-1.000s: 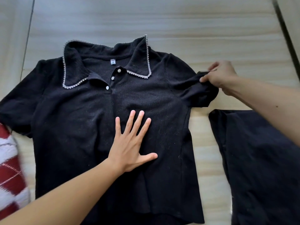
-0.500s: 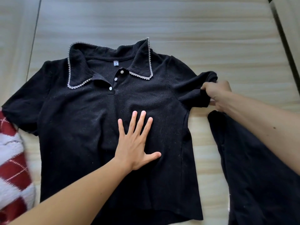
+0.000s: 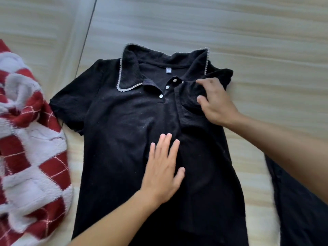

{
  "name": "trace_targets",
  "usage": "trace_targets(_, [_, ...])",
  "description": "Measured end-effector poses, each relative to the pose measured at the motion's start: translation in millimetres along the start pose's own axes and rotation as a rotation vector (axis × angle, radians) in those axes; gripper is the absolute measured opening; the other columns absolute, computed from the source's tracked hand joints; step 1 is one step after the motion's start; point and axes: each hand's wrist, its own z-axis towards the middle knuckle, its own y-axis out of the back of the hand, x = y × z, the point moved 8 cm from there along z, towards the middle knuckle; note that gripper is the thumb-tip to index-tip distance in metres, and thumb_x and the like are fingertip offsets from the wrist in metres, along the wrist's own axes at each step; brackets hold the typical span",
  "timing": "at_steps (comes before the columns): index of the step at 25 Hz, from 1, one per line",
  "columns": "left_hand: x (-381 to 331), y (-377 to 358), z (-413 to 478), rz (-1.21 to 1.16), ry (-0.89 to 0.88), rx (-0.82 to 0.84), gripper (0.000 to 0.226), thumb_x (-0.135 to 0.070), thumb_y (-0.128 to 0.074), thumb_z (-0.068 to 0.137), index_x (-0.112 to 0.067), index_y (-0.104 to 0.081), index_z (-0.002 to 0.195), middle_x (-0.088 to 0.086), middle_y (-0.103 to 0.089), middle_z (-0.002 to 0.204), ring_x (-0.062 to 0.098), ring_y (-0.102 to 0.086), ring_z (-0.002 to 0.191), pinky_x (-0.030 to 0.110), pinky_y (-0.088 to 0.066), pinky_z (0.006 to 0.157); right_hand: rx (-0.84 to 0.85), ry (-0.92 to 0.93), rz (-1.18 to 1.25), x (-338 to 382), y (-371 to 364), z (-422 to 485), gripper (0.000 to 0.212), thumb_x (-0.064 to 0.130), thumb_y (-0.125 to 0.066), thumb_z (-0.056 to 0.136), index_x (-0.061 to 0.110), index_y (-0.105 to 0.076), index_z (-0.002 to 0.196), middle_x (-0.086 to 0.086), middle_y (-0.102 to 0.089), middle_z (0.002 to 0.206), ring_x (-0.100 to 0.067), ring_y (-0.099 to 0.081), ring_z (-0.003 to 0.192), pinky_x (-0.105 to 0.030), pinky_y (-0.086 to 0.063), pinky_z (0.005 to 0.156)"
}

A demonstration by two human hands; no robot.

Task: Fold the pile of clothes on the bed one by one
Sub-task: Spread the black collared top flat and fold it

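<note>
On the bed (image 3: 177, 23), a black polo shirt (image 3: 124, 139) mid-fold
At frame centre it lies face up; the left hand (image 3: 163, 167), fingers flat, pins its front, apparently steadying it, while the right hand (image 3: 216, 103) pinches the sleeve (image 3: 188, 102) folded inward.

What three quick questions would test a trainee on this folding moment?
1. True or false: the left hand lies flat on the black polo shirt.
2. What does the right hand pinch? A collar, B sleeve, C hem.
3. Fill in: the red-and-white knit lies on the person's ____ side of the shirt.
Key: 1 true; 2 B; 3 left.
</note>
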Motion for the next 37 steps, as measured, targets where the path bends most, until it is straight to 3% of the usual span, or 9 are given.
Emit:
trace_targets(4, [111,60,14,-0.023,0.273,-0.294,0.074,-0.041,-0.052,0.09,-0.006,-0.035,0.153,0.016,-0.023,0.164,0.034,-0.015,0.154,0.052,-0.013,0.124,0.209,0.02,-0.392,-23,-76,-15,0.077,0.061,-0.029,0.097,0.026,-0.007,0.162,-0.006,0.007,0.171,-0.03,0.007,0.157,-0.054,-0.003,0.125])
trace_targets(10, [256,147,21,-0.278,1.109,-0.62,0.09,-0.045,-0.057,0.094,-0.007,-0.01,0.16,0.014,-0.013,0.167,0.034,-0.017,0.152,0.046,-0.018,0.122,0.125,-0.009,-0.451,-28,-82,-17,0.085,0.07,-0.01,0.091,0.025,-0.001,0.162,-0.004,0.012,0.17,-0.027,0.012,0.156,-0.053,0.005,0.124])
trace_targets(14, [286,158,37,-0.589,1.246,-0.653,0.076,-0.029,-0.081,0.076,-0.007,-0.048,0.141,0.011,-0.056,0.139,0.031,-0.06,0.118,0.043,-0.054,0.093,0.142,-0.037,-0.471,-32,-84,-18,0.084,0.07,-0.01,0.091,0.026,0.002,0.162,-0.003,0.016,0.17,-0.026,0.014,0.156,-0.053,0.005,0.124])
trace_targets(17, [280,180,47,-0.569,1.171,-0.587,0.053,-0.026,-0.08,0.074,-0.011,-0.066,0.123,0.006,-0.069,0.12,0.026,-0.067,0.098,0.033,-0.056,0.076,0.145,-0.05,-0.455,-32,-84,-18,0.084,0.069,-0.011,0.092,0.026,0.003,0.162,-0.004,0.016,0.17,-0.027,0.015,0.156,-0.054,0.005,0.124])
trace_targets(23, [182,260,91,-0.125,0.593,-0.509,0.044,-0.032,-0.063,0.09,-0.014,-0.054,0.128,0.012,-0.066,0.122,0.034,-0.061,0.114,0.04,-0.049,0.096,0.129,-0.062,-0.451,-30,-84,-19,0.086,0.071,-0.007,0.09,0.025,0.002,0.162,-0.004,0.015,0.17,-0.028,0.013,0.156,-0.055,0.004,0.124])
trace_targets(27, [108,214,123,-0.459,0.332,-0.2,0.032,-0.043,-0.064,0.087,-0.018,-0.061,0.108,-0.002,-0.068,0.096,0.023,-0.071,0.084,0.039,-0.061,0.074,0.132,-0.062,-0.45,-30,-84,-18,0.087,0.071,-0.006,0.089,0.025,0.002,0.162,-0.004,0.016,0.169,-0.028,0.014,0.156,-0.055,0.004,0.124])
trace_targets(30, [105,165,125,-0.177,0.179,-0.135,0.03,-0.027,-0.055,0.094,-0.019,-0.06,0.123,0.003,-0.065,0.122,0.028,-0.059,0.115,0.047,-0.049,0.1,0.161,-0.081,-0.441,-29,-83,-18,0.086,0.07,-0.008,0.09,0.025,0.003,0.162,-0.004,0.017,0.169,-0.027,0.016,0.156,-0.055,0.005,0.124])
trace_targets(33, [114,110,117,0.119,0.049,0.036,0.064,-0.035,-0.051,0.099,-0.018,-0.029,0.156,0.008,-0.02,0.167,0.031,-0.013,0.155,0.051,-0.018,0.124,0.046,-0.085,-0.354,-13,-73,-17,0.072,0.057,-0.021,0.101,0.022,-0.005,0.162,-0.005,0.009,0.171,-0.026,0.011,0.157,-0.055,0.005,0.125])
trace_targets(37, [132,68,104,0.376,0.062,0.148,0.085,-0.069,-0.025,0.095,-0.026,0.007,0.161,0.002,0.021,0.168,0.03,0.023,0.153,0.055,0.003,0.125,-0.059,-0.05,-0.366,-3,-73,-11,0.073,0.053,-0.019,0.098,0.02,-0.004,0.162,-0.007,0.007,0.171,-0.028,0.008,0.157,-0.055,0.004,0.125])
